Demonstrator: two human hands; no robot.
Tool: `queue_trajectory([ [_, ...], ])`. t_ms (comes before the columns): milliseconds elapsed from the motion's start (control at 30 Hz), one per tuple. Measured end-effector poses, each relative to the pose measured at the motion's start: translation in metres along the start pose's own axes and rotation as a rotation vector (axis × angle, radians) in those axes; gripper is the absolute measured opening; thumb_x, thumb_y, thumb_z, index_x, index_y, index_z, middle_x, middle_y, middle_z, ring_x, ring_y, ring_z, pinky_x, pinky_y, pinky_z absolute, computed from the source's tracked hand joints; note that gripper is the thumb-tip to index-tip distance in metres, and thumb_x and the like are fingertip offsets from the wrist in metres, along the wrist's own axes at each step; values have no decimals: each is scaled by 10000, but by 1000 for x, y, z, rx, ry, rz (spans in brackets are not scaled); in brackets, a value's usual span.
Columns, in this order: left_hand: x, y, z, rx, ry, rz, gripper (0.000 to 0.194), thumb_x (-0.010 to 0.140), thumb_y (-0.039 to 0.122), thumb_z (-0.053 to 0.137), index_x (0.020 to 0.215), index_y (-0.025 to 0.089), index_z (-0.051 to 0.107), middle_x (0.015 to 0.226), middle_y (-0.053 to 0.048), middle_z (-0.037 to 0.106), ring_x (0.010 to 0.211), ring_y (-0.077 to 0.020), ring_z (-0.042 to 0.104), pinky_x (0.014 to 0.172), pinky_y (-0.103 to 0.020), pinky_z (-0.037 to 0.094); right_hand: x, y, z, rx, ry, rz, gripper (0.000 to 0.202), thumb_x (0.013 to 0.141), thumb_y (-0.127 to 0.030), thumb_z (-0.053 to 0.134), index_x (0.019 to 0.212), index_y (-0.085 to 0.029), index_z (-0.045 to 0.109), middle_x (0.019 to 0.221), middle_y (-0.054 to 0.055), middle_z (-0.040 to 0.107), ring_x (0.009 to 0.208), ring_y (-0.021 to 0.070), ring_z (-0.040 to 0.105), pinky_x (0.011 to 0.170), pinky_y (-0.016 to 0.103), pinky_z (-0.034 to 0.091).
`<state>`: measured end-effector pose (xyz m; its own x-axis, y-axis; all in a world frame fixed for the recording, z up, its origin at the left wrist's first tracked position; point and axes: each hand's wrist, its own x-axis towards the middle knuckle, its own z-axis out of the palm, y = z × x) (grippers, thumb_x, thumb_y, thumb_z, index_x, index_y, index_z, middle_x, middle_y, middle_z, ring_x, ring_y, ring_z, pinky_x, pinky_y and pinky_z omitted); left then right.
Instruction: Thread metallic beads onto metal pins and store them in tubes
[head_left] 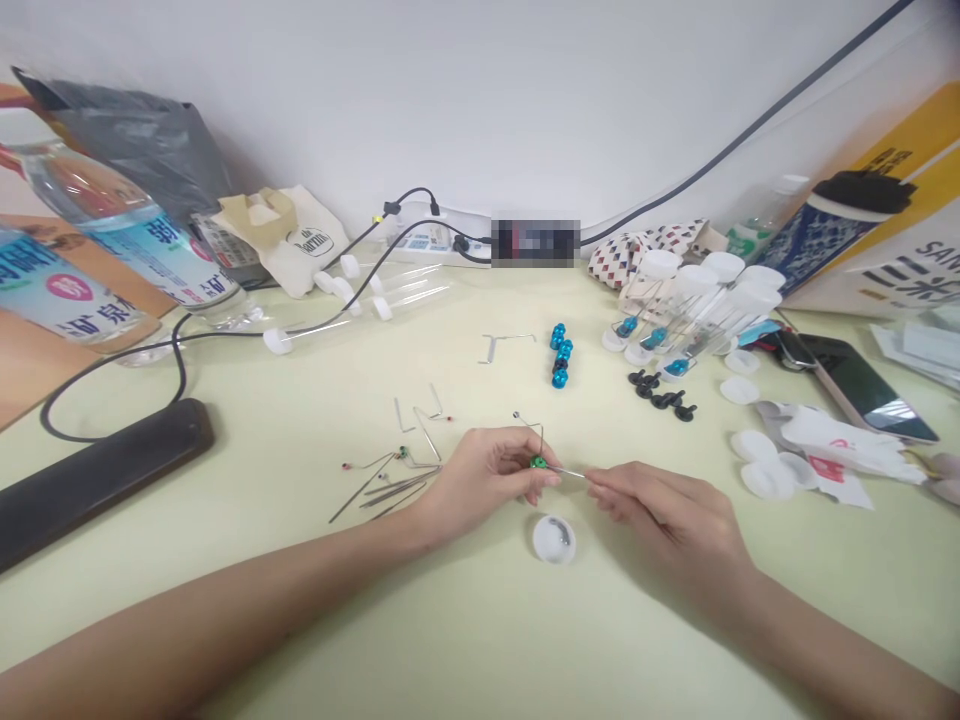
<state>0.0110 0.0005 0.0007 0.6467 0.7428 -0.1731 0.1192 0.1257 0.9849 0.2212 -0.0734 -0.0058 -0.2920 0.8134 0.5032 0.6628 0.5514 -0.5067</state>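
Pinched in the fingers of my left hand [476, 470] is a small green metal part [538, 462]; a thin bent wire [541, 437] rises from it. My right hand [671, 510] grips a slim metal rod [571, 473], whose far end meets the green part; its tip is hidden. Just below the hands, a white cap [537, 548] holds tiny shiny pieces. Left of my left hand lie several thin metal rods and bent keys [394, 490], some with small coloured ends. Beyond the hands stand several blue metal parts [559, 378] in a row.
Clear tubes with white caps [690, 282] stand at the right behind several black pieces [660, 400]. Loose white caps [765, 478], a phone [862, 385] and a tumbler [821, 235] are further right. Bottles [142, 230], a black bar [105, 480] and a cable [300, 328] occupy the left.
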Motion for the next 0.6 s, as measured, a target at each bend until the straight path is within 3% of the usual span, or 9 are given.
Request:
queue_trajectory([
  [433, -1, 0, 1, 28, -36, -3, 174, 818, 282, 637, 886, 127, 677, 870, -59, 667, 674, -114, 586, 698, -281, 524, -1, -4, 3, 333, -55, 347, 173, 914, -164, 496, 931, -193, 665, 656, -11, 666, 493, 86, 606, 460, 160, 527],
  [500, -1, 1, 0, 27, -30, -1, 170, 819, 278, 639, 877, 121, 672, 859, -60, 664, 666, -113, 583, 691, -279, 520, -1, -3, 3, 307, -59, 332, 169, 917, -168, 497, 983, -191, 651, 638, -17, 656, 478, 84, 600, 456, 161, 521],
  [600, 0, 3, 0, 16, -11, 1, 161, 822, 269, 637, 866, 117, 665, 788, -43, 645, 639, -106, 575, 673, -269, 512, -2, 1, 2, 84, -30, 153, 191, 907, -151, 523, 1060, -198, 628, 731, 9, 670, 560, 102, 630, 521, 193, 527],
])
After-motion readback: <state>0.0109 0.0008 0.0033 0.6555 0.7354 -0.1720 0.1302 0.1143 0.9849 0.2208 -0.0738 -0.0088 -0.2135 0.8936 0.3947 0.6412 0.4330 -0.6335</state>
